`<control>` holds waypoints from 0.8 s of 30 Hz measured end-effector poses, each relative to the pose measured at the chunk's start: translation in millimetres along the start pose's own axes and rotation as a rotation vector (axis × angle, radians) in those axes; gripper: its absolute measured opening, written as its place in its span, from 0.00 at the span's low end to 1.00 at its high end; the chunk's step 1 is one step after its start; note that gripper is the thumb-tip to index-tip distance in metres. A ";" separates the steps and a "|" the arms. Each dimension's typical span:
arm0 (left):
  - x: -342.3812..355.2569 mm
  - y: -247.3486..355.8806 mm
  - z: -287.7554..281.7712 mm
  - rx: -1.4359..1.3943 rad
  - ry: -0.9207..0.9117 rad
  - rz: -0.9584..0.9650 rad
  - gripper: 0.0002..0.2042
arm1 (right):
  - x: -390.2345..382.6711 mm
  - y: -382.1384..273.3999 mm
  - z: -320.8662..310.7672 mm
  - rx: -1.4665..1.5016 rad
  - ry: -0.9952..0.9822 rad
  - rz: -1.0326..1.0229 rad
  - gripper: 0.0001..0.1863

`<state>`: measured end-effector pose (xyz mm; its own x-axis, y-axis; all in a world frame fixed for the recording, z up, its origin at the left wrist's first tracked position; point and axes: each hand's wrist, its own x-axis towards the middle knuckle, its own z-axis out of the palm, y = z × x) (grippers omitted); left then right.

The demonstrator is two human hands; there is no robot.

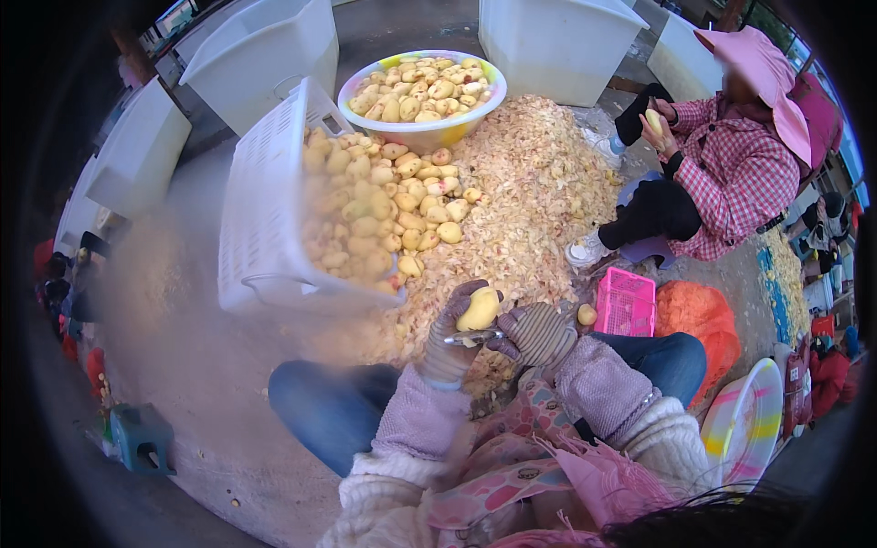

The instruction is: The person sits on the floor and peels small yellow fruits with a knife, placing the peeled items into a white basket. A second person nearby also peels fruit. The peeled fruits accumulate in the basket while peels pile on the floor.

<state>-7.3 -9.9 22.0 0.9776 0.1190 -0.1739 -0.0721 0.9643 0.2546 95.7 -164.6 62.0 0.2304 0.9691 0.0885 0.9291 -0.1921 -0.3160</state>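
Observation:
A pale yellow potato sits in my left hand, which wears a striped glove and has its fingers curled round it. My right hand, gloved alike, grips a metal peeler that lies against the lower side of the potato. Both hands meet above my lap, in front of a broad heap of peelings. One more potato rests just right of my right hand. Peeled potatoes spill from a white slatted crate tipped on its side, ahead and to the left.
Behind the heap stands a colourful basin full of potatoes. Large white tubs line the back. A co-worker sits at the right holding a potato. Near my right knee are a pink basket, an orange net sack and another basin.

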 end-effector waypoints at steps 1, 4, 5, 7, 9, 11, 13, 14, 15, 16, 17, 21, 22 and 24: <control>0.6 -0.7 0.1 0.034 -0.015 0.002 0.22 | 0.3 -2.3 -0.2 -0.009 -0.026 0.032 0.22; 1.0 -5.0 -0.3 0.110 0.107 0.185 0.20 | 2.0 -2.7 -5.7 -0.019 -0.008 0.140 0.21; 1.0 -5.4 -1.2 0.105 0.123 0.194 0.20 | 3.2 -1.4 -8.3 -0.004 -0.039 0.135 0.21; 1.3 -4.9 -3.4 0.099 0.112 0.219 0.20 | 6.3 1.3 -13.1 0.019 -0.106 0.138 0.21; 1.8 -1.9 -5.7 0.191 0.147 0.323 0.21 | 9.6 3.7 -16.9 -0.019 -0.101 0.277 0.23; 1.9 2.1 -7.2 0.308 0.208 0.395 0.21 | 11.7 5.6 -19.6 -0.025 -0.002 0.559 0.24; 1.3 4.4 -6.0 0.380 0.120 0.419 0.22 | 12.4 7.1 -22.3 -0.028 -0.076 0.442 0.23; 1.3 5.2 -4.7 0.418 0.118 0.443 0.22 | 12.8 7.2 -22.9 -0.037 -0.086 0.373 0.23; -0.4 4.2 -3.0 0.444 0.115 0.422 0.23 | 11.8 8.6 -24.8 -0.030 -0.186 0.326 0.22; -0.9 3.8 -1.1 0.463 0.160 0.373 0.24 | 11.8 8.5 -25.0 -0.031 -0.239 0.225 0.25; -1.0 4.1 1.1 0.495 0.163 0.397 0.24 | 11.6 10.7 -27.3 -0.066 -0.148 0.359 0.25; -0.9 4.8 8.0 0.671 0.117 0.422 0.26 | 9.6 13.5 -32.6 -0.048 0.009 0.503 0.25; -1.8 4.5 7.9 0.670 0.113 0.440 0.27 | 6.9 13.8 -33.2 -0.021 -0.040 0.334 0.25; -1.4 4.4 6.5 0.651 0.027 0.411 0.25 | 1.9 15.5 -34.7 -0.009 -0.160 0.259 0.22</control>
<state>-7.6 -7.3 29.5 0.8916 0.4516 0.0346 -0.2891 0.5087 0.8109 120.7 -171.1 90.1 0.4125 0.8994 -0.1445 0.8480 -0.4371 -0.2997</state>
